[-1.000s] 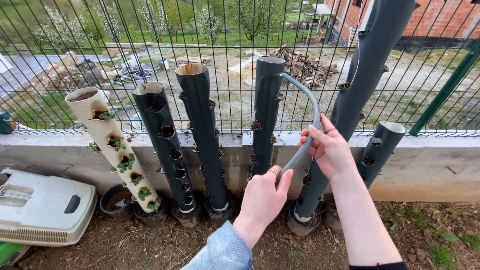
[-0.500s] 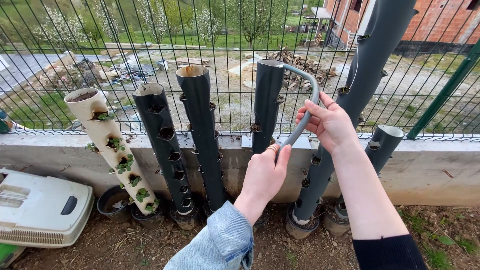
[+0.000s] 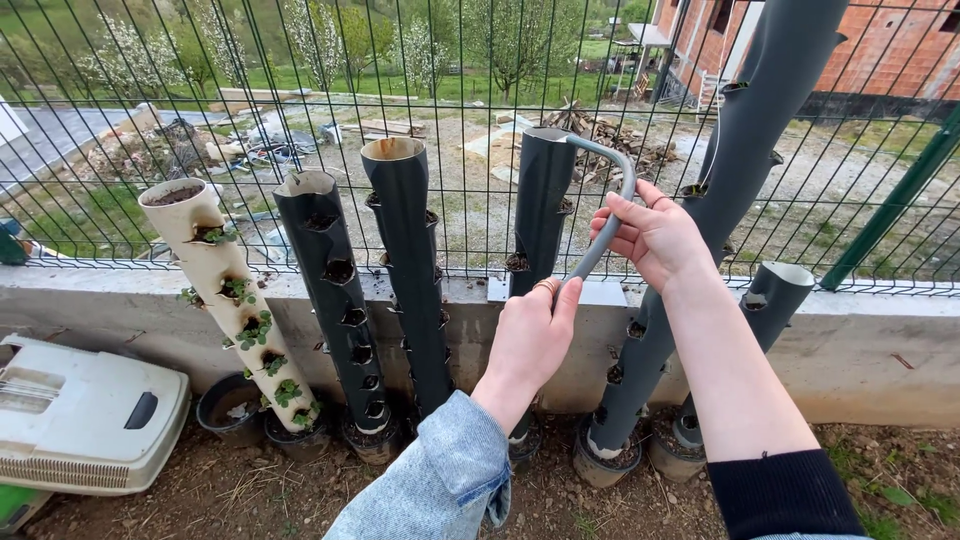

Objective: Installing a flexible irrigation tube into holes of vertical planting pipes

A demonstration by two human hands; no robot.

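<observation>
A grey hose (image 3: 606, 215) bends over and into the top of a dark upright planter pipe (image 3: 543, 200). My right hand (image 3: 655, 240) grips the hose at the bend, just right of the pipe's mouth. Lower down, my left hand (image 3: 530, 335) is closed around the same hose in front of the pipe. Both hands hold the hose above a low concrete wall (image 3: 880, 345).
Several pocketed planter pipes lean on a wire fence (image 3: 300, 120): a white one (image 3: 230, 290) with green plants, dark ones (image 3: 335, 290) (image 3: 410, 260), a tall one (image 3: 740, 160) and a short one (image 3: 770, 300). A white plastic appliance (image 3: 85, 415) lies left. Brick building at back right.
Both hands have risen with the hose, and its bent end now sits in the top of the dark pipe. The view has tipped slightly closer.
</observation>
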